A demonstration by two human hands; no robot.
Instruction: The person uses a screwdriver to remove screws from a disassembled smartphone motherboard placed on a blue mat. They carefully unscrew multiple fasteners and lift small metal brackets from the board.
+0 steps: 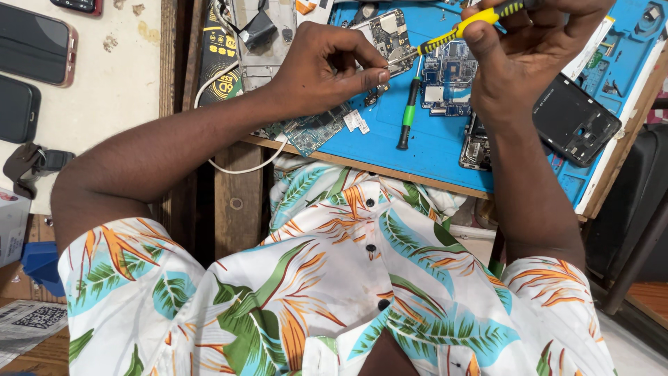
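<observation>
— Circuit board (387, 35), grey with metal shields: where is it?
— Near the top edge of the blue work mat (431, 150) on the bench (118, 83), raised above it. The left hand (323, 66) pinches its lower edge; those fingers (369, 75) are clamped on the board.

— And the tool?
— A yellow-and-black screwdriver (463, 26), gripped by the right hand (525, 59) with fingers curled tight round the handle; its tip meets the board's right edge.

— What lies on the mat?
— A green-and-black screwdriver (408, 115) just below the board; a second blue circuit board (445, 80) beside it; a dark phone back shell (574, 118) to the right, partly under the right wrist; a greenish board (313, 129) at the mat's left edge. The mat's moulded compartments at the far right hold small parts, too small to tell.

— Beyond the mat?
— A white cable (240, 167) loops off the bench edge; dark phones (35, 45) lie on the pale surface at left.
</observation>
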